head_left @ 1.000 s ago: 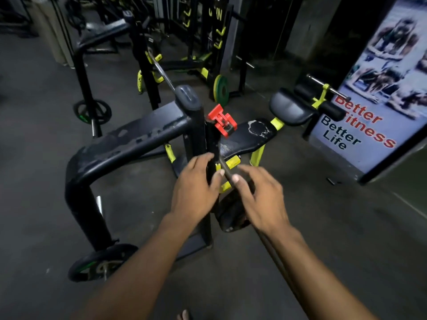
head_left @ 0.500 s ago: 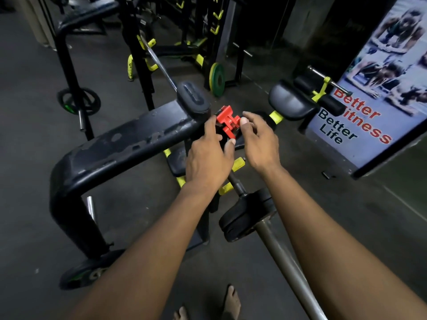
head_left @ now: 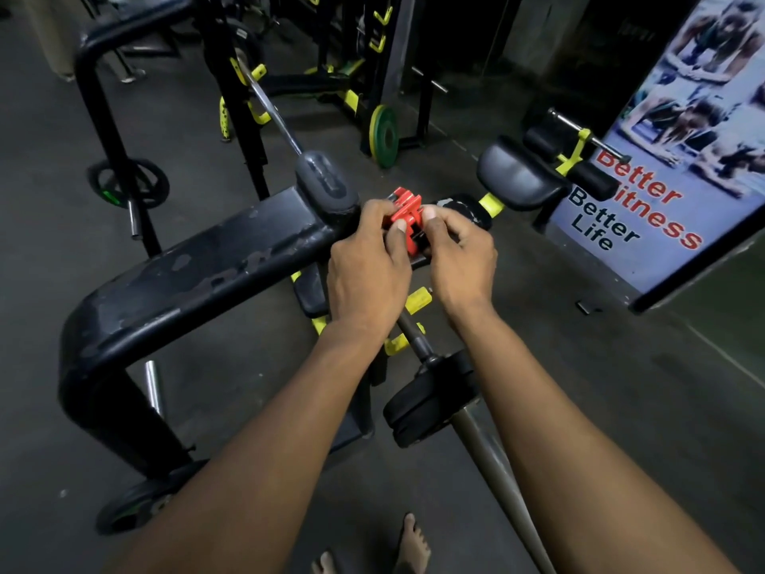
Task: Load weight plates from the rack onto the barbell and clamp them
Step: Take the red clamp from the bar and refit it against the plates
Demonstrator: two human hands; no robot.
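Both hands' point(head_left: 368, 267) grip pinching red clamp point(head_left: 407, 217)

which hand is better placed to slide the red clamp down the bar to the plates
Probably the right hand: it pinches the red clamp and lies along the barbell toward the black plates. The left hand grips it too, near the rack.

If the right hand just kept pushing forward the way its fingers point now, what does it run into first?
The red clamp: the right hand already pinches it, opposite the left hand. Beyond the clamp lies the worn black pad, probably next, though depth is hard to judge here.
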